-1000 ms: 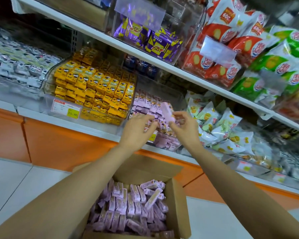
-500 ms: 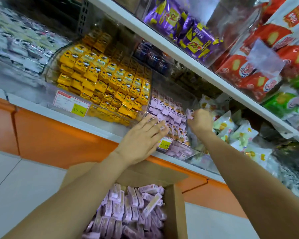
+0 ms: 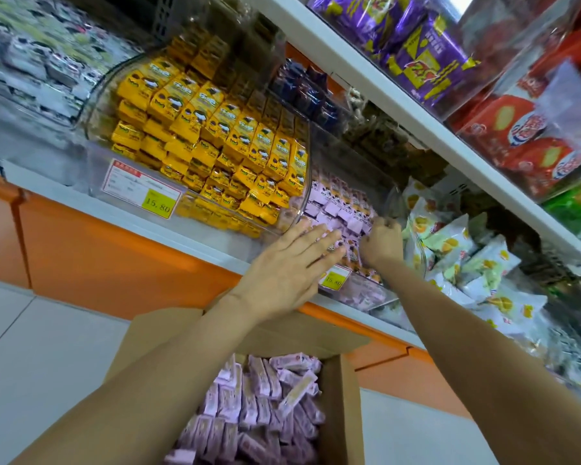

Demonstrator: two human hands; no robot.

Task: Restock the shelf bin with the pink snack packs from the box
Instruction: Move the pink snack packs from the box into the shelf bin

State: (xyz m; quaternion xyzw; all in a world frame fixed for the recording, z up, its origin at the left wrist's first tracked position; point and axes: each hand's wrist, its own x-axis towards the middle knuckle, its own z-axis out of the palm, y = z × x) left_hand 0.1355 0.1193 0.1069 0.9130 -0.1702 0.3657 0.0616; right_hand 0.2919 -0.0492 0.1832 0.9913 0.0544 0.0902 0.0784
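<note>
Braces pink snack packs (image 3: 336,209) in shelf bin (image 3: 366,297) with flat, straight-fingered left hand (image 3: 289,263), apparently to hold rows upright; sets curled right hand (image 3: 381,241) alongside, grip contents indiscernible.

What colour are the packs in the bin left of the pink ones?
The packs are yellow, seen in the head view.

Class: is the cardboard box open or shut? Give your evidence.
Open. The box has its flap folded back, and pink snack packs show inside.

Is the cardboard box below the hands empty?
No, the cardboard box is packed with pink snack packs, piled nearly up to its rim.
</note>
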